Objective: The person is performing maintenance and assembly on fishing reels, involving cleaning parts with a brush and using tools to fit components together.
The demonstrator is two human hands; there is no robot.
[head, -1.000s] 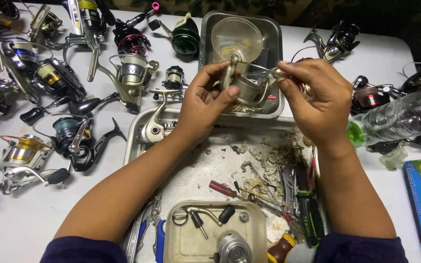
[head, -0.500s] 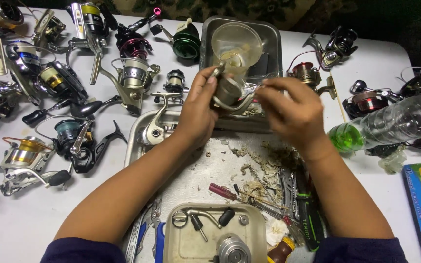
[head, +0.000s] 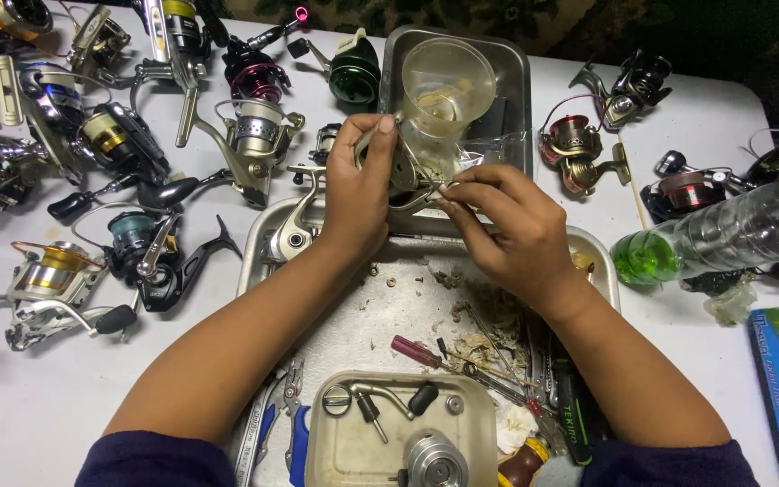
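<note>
My left hand point(head: 360, 191) grips a small silver fishing-reel part point(head: 405, 171) and holds it up above the far edge of a dirty metal tray point(head: 268, 245). My right hand point(head: 508, 225) meets it from the right, its fingertips pinching a thin piece at the part's right side. Just behind the hands a clear plastic cup point(head: 446, 95) stands in a second, smaller metal tray point(head: 513, 83). A silver reel body point(head: 295, 227) lies in the near tray beside my left wrist.
Many spinning reels crowd the white table, several on the left point(head: 128, 135) and others on the right point(head: 581, 149). A clear bottle with a green base point(head: 723, 233) lies at the right. Screwdrivers and pliers point(head: 498, 370) and a cream tub of small parts point(head: 398, 433) sit near me.
My right hand has moved left and closed in on the part held by my left hand. Both hands have come lower, from over the far tray toward the near tray's edge.
</note>
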